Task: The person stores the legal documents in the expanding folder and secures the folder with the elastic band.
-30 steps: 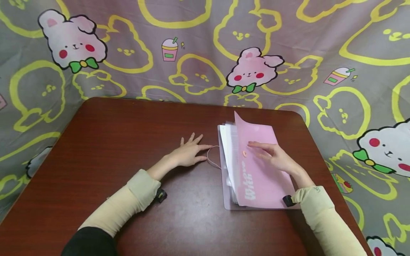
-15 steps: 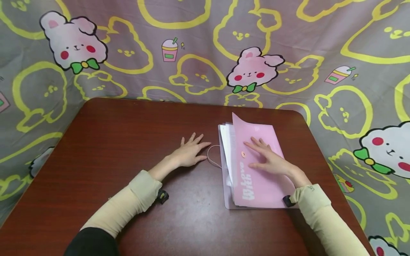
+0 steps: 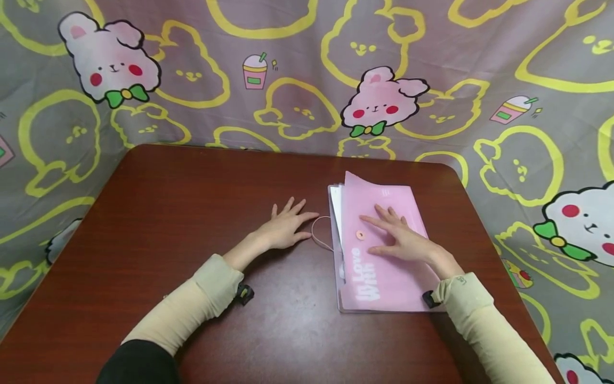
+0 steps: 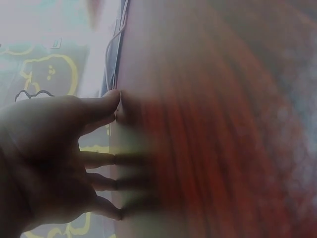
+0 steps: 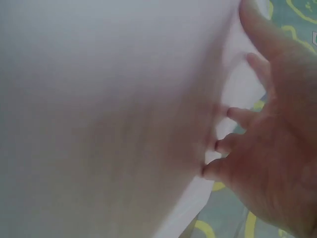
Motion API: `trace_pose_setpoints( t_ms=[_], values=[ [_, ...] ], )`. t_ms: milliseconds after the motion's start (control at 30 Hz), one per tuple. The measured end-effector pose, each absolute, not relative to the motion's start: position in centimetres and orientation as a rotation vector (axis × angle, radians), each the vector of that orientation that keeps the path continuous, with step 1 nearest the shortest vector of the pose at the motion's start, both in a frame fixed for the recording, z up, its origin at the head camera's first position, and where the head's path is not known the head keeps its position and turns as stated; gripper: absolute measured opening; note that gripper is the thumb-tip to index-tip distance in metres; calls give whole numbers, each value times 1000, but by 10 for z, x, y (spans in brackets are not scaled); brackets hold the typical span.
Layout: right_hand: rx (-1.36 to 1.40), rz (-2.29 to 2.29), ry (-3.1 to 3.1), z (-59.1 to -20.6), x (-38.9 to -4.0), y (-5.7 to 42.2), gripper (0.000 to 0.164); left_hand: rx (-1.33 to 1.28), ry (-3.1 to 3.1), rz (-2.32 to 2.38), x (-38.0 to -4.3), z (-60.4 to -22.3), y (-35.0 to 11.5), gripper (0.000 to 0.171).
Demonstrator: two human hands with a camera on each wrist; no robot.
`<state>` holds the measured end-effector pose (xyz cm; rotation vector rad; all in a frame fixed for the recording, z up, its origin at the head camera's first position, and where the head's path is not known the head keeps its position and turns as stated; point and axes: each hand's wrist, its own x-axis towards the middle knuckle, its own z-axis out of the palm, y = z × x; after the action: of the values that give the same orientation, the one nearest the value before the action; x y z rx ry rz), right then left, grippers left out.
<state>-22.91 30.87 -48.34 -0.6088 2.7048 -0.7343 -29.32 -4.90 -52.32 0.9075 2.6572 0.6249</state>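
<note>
A pink document folder [image 3: 393, 288] lies on the right part of the table, its flap folded over and its far left corner lifted. White papers [image 3: 336, 208] show along the folder's left side. My right hand [image 3: 405, 240] rests on the flap with spread fingers, beside a small round button [image 3: 360, 235]. In the right wrist view its fingertips [image 5: 210, 170] touch the pale surface. My left hand [image 3: 283, 229] lies spread on the table, left of the folder. A thin elastic cord [image 3: 320, 234] loops from the folder's left edge near its fingertips.
The brown wooden table [image 3: 201, 192] has rounded far corners. Behind and beside it hangs a grey cloth [image 3: 297, 58] printed with cartoon rabbits and drink cups. Black wrist cameras sit at both cuffs.
The flap has swung down and to the left, covering more of the papers. My right hand has spread its fingers and moved slightly left on it. My left hand has hardly moved.
</note>
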Motion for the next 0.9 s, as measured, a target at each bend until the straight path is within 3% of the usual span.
trace_pose_setpoints(
  t_ms=[100, 333, 600, 900],
  values=[
    [-615, -671, 2716, -486, -230, 308, 80, 903, 2651, 630, -297, -530, -48, 58],
    [-657, -572, 2766, -485, -232, 308, 80, 862, 2643, 651, -278, -494, -45, 56],
    [-658, -594, 2753, -489, -234, 310, 93, 725, 2746, 897, -284, -510, -29, 50],
    [-646, -599, 2742, -490, -236, 310, 97, 989, 2619, 1233, -275, -498, -7, 27]
  ],
)
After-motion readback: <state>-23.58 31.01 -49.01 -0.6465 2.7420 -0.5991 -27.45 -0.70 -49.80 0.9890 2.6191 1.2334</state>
